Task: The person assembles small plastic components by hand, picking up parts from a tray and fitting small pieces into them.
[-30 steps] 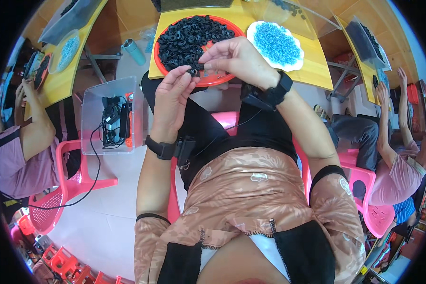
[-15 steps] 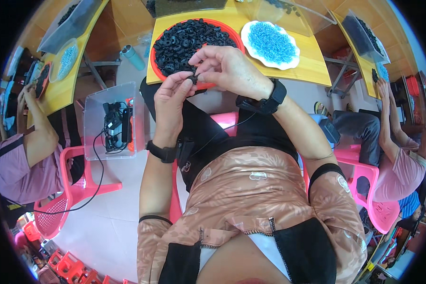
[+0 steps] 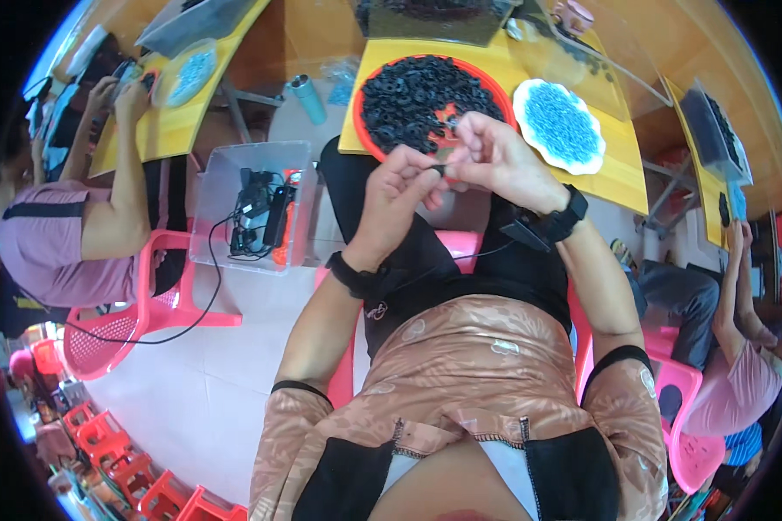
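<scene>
My left hand (image 3: 401, 201) and my right hand (image 3: 506, 165) meet just in front of the table's near edge. Between their fingertips they pinch a small black piece (image 3: 440, 169), mostly covered, its exact kind too small to make out. Behind them, a round red tray (image 3: 447, 113) on the table holds a heap of small black ring-like pieces (image 3: 408, 97). To the right of the tray stands a white scalloped plate (image 3: 594, 165) full of small blue translucent pieces (image 3: 558, 124).
A clear bin (image 3: 208, 208) with black adapters and cables stands on the floor at left, near a teal bottle (image 3: 308, 100). Co-workers sit on pink chairs (image 3: 182, 300) at both sides. A cable crosses at left. Clear boxes stand at the table's back.
The whole view has swung, so the surroundings sit farther right. Both hands have come slightly back from the tray, keeping their fingertips together on the small black piece.
</scene>
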Tool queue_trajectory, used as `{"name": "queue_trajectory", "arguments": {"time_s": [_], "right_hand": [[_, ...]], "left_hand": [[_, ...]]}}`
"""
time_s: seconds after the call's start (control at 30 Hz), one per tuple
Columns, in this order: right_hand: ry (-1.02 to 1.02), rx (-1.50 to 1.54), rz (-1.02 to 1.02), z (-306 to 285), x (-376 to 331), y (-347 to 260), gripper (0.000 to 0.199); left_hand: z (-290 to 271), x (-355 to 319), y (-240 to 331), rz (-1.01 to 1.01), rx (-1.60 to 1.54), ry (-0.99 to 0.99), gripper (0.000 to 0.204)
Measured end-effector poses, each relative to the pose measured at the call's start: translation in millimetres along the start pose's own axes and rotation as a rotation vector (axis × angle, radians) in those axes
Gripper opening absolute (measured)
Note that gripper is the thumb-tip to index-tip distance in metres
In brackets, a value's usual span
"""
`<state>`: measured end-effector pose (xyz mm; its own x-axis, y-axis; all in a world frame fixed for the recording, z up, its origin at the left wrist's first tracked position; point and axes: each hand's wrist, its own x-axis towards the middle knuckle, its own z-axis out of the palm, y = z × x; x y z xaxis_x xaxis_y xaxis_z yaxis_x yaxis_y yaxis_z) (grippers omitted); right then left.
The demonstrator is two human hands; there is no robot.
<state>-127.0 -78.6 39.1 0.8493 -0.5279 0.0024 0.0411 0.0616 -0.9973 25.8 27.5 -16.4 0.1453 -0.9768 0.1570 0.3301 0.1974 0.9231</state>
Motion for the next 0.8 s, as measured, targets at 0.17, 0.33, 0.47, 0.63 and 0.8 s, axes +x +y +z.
{"name": "queue_trajectory", "arguments": {"time_s": [0.17,0.33,0.47,0.63,0.8], "right_hand": [[0.063,-0.219,0.022,-2.8,-15.3,-5.1,0.032],[-0.039,-0.076,-0.002,-1.0,-14.1,-24.5,0.029],[-0.037,-0.174,-0.046,-3.7,-8.8,-20.8,0.027],[-0.021,-0.243,0.019,-4.1,-8.5,-23.2,0.03],[0.096,-0.366,-0.124,-2.1,-12.7,-10.4,0.029]], "left_hand": [[5.1,-1.0,-2.5,-0.062,0.078,-0.102,0.007],[7.2,-4.2,4.9,-0.087,-0.084,-0.038,0.008],[1.8,-2.2,6.6,-0.138,-0.141,-0.065,0.01],[8.5,-3.1,7.7,-0.036,-0.056,-0.046,0.009],[15.6,-6.1,3.0,0.033,0.075,-0.035,0.008]]}}
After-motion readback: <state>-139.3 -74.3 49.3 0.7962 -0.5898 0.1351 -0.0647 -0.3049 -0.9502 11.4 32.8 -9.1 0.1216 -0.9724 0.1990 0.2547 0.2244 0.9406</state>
